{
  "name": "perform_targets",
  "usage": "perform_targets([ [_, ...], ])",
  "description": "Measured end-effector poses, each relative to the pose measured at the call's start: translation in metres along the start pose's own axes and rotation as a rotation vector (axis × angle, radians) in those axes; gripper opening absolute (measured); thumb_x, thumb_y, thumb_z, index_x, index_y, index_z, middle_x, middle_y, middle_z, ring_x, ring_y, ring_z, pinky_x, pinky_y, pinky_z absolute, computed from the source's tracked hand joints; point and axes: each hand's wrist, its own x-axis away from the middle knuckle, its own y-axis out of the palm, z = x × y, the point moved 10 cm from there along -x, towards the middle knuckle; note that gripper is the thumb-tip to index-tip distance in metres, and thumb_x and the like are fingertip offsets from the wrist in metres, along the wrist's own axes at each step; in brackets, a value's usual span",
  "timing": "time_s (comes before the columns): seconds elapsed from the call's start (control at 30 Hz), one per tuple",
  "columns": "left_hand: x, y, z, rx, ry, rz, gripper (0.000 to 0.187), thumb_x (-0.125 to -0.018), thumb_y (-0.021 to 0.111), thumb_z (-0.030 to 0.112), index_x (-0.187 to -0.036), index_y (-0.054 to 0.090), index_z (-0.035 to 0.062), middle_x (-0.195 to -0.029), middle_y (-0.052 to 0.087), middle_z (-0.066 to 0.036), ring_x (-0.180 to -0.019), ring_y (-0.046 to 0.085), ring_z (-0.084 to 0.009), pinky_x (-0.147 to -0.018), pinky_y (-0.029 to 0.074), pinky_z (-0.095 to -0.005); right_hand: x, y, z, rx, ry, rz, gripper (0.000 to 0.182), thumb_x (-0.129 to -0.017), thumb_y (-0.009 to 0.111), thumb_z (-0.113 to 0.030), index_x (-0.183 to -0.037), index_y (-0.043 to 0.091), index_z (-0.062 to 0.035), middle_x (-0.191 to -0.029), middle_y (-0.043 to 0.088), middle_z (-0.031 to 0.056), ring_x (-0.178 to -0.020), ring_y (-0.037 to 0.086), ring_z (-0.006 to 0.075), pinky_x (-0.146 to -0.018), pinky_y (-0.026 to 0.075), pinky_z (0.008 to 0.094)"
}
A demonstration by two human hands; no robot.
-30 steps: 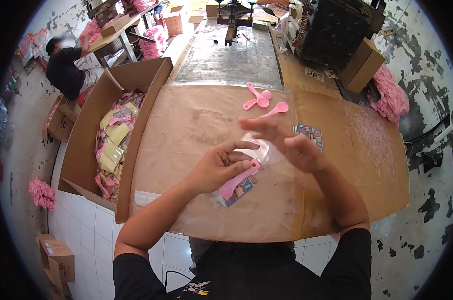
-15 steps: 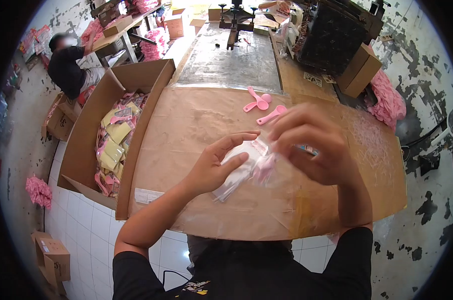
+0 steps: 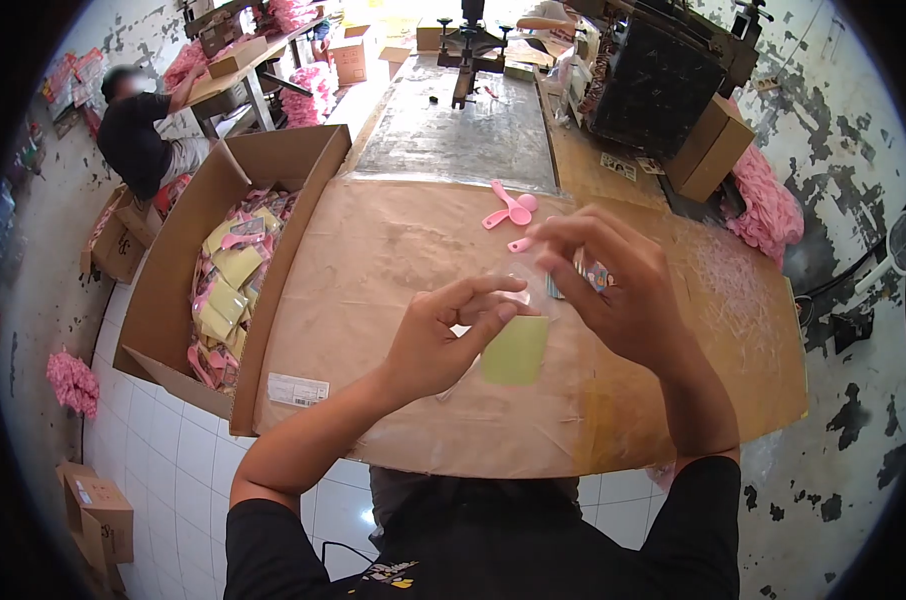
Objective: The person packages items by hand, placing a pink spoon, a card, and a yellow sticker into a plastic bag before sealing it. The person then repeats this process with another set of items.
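Near the middle of the paper-covered table, my left hand has its fingers closed on a clear plastic bag. A yellow-green card hangs or lies just below those fingertips. My right hand is raised to the right, thumb and fingers apart, with nothing visible between them. Small printed cards are partly hidden behind it. Pink spoons lie beyond both hands, and one more spoon is partly covered by my right fingers.
A long cardboard box at the left holds bagged cards and pink spoons. A metal plate and clamp device are at the back. Clear strips lie at the right. A person sits at the far left.
The yellow-green card has come into view below my left fingertips. The pink item and white bags under my hands are now mostly out of sight. My right hand has moved slightly.
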Motion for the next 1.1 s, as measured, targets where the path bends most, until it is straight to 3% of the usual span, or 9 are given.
perform_targets([
  [0.07, 0.002, -0.002, -0.002, 0.05, -0.048, 0.035, 0.035, -0.105, 0.063, 0.006, -0.139, 0.059, -0.002, -0.103, 0.08, -0.012, -0.095, 0.075, -0.0109, -0.085, 0.059, -0.0265, 0.004, -0.005, -0.011, 0.179, -0.168, 0.184, 0.018, -0.087, 0.077, -0.004, -0.103, 0.071, -0.0075, -0.105, 0.069, 0.008, -0.1, 0.07, 0.0245, -0.083, 0.053, 0.038],
  [0.17, 0.005, -0.007, -0.002, -0.036, -0.032, 0.062, 0.04, -0.104, 0.064, 0.007, -0.142, 0.057, -0.0036, -0.1, 0.081, -0.012, -0.092, 0.075, -0.0102, -0.082, 0.06, -0.0273, 0.008, 0.015, -0.036, 0.405, -0.321, 0.074, 0.018, -0.082, 0.078, -0.008, -0.097, 0.069, -0.0096, -0.108, 0.065, 0.0053, -0.113, 0.064, 0.0243, -0.093, 0.047, 0.0396],
  [0.57, 0.006, 0.005, -0.006, -0.334, -0.139, -0.065, 0.053, -0.1, 0.067, 0.002, -0.148, 0.049, -0.0079, -0.096, 0.079, -0.013, -0.083, 0.073, -0.0104, -0.075, 0.059, -0.0265, 0.022, 0.066, -0.032, 0.734, -0.51, -0.06, 0.012, -0.079, 0.068, -0.015, -0.087, 0.068, -0.0057, -0.096, 0.062, 0.0058, -0.103, 0.063, 0.0234, -0.094, 0.044, 0.0386],
  [0.7, 0.007, 0.002, -0.012, -0.34, -0.049, -0.044, 0.053, -0.099, 0.067, 0.009, -0.149, 0.053, 0.0009, -0.095, 0.08, -0.016, -0.073, 0.074, -0.0162, -0.072, 0.058, -0.0306, 0.011, 0.042, 0.001, 0.586, -0.238, 0.021, 0.013, -0.083, 0.07, -0.017, -0.09, 0.068, -0.0057, -0.095, 0.062, 0.0057, -0.098, 0.062, 0.0228, -0.088, 0.046, 0.0374],
  [0.77, 0.007, 0.0, -0.022, -0.154, -0.119, -0.056, 0.049, -0.101, 0.065, 0.008, -0.148, 0.054, 0.0, -0.1, 0.081, -0.015, -0.082, 0.074, -0.0139, -0.079, 0.058, -0.0298, 0.005, 0.005, 0.027, 0.369, -0.084, 0.157, 0.013, -0.087, 0.07, -0.018, -0.091, 0.067, -0.005, -0.093, 0.063, 0.0045, -0.093, 0.063, 0.0196, -0.082, 0.047, 0.0353],
  [0.9, 0.003, -0.017, -0.043, 0.131, -0.269, -0.064, 0.045, -0.106, 0.062, 0.009, -0.148, 0.053, -0.0024, -0.115, 0.079, -0.015, -0.105, 0.073, -0.0138, -0.093, 0.057, -0.0291, 0.052, -0.039, 0.14, -0.553, 0.661, -0.27, 0.014, -0.098, 0.064, -0.016, -0.091, 0.064, -0.0031, -0.084, 0.06, -0.0001, -0.073, 0.058, 0.0084, -0.063, 0.046, 0.0263],
  [0.97, 0.002, -0.023, -0.043, 0.156, -0.279, -0.032, 0.044, -0.106, 0.063, 0.012, -0.147, 0.055, -0.0021, -0.115, 0.078, -0.015, -0.105, 0.073, -0.0144, -0.093, 0.057, -0.0296, 0.093, -0.085, 0.189, -0.843, 0.598, -0.325, 0.01, -0.101, 0.06, -0.013, -0.098, 0.063, -0.004, -0.081, 0.058, 0.0003, -0.069, 0.058, 0.0075, -0.062, 0.047, 0.0226],
  [1.03, 0.001, -0.026, -0.044, 0.171, -0.282, -0.018, 0.042, -0.107, 0.062, 0.014, -0.146, 0.056, -0.0021, -0.117, 0.078, -0.015, -0.106, 0.073, -0.0151, -0.094, 0.057, -0.0302, 0.125, -0.135, 0.271, -0.864, 0.633, -0.021, 0.018, -0.099, 0.057, -0.006, -0.115, 0.063, -0.0021, -0.097, 0.066, 0.0107, -0.089, 0.066, 0.0171, -0.08, 0.055, 0.0297],
  [1.1, 0.0, -0.025, -0.046, 0.181, -0.279, -0.015, 0.04, -0.108, 0.061, 0.014, -0.144, 0.057, -0.0024, -0.12, 0.077, -0.015, -0.108, 0.073, -0.016, -0.095, 0.058, -0.0309, 0.143, -0.147, 0.286, -0.177, 0.676, 0.017, 0.028, -0.096, 0.058, -0.004, -0.124, 0.062, -0.0035, -0.113, 0.062, 0.0161, -0.107, 0.059, 0.024, -0.093, 0.048, 0.0359],
])
